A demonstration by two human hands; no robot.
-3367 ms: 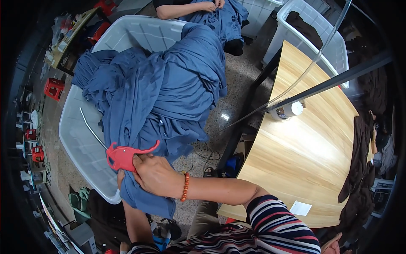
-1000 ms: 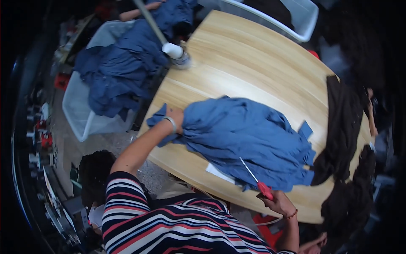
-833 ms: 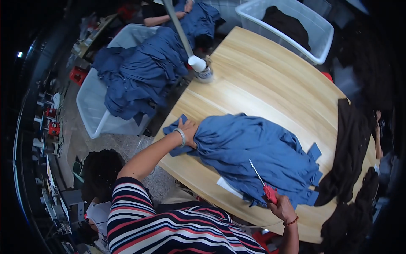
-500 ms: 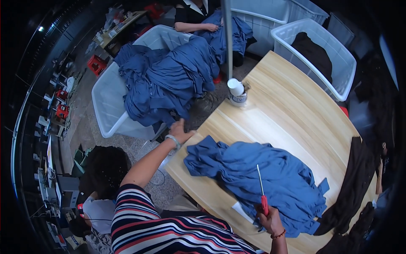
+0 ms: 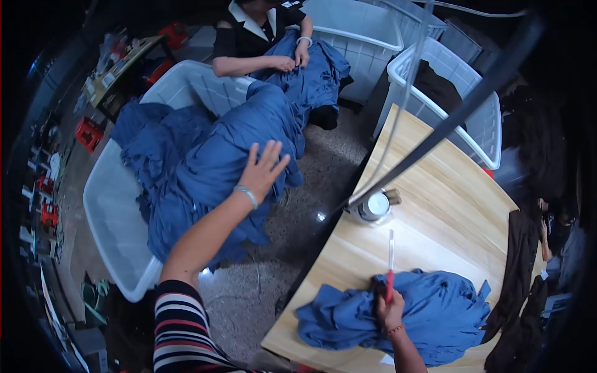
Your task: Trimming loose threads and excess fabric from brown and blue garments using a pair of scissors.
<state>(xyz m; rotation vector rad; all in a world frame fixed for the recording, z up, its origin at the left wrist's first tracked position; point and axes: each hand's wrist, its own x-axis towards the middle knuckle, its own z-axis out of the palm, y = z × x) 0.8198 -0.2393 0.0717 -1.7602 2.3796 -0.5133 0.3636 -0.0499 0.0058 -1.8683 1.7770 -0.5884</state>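
Note:
My left hand (image 5: 260,173) is stretched out over a large heap of blue cloth garments (image 5: 217,155), its fingers spread and nothing in its grasp. Whether the palm touches the cloth, I cannot tell. The heap spills over a grey-white plastic bin (image 5: 115,242). In my right hand (image 5: 390,311) is a red-handled tool (image 5: 390,286) with a long thin metal end pointing away from me; its exact kind is unclear. That hand rests at another blue garment (image 5: 435,308), bunched on the wooden table (image 5: 429,193).
Across the bin a person (image 5: 261,37) handles blue cloth. A dark pole (image 5: 448,118) slants over the table beside a white tub (image 5: 375,206). Another bin (image 5: 479,143) with dark cloth stands beyond. Dark cloth (image 5: 519,267) hangs over the table's right side.
My left hand has moved from the table's edge up over the blue heap, its fingers spreading. The view has shifted left. My right hand still holds the red-handled tool.

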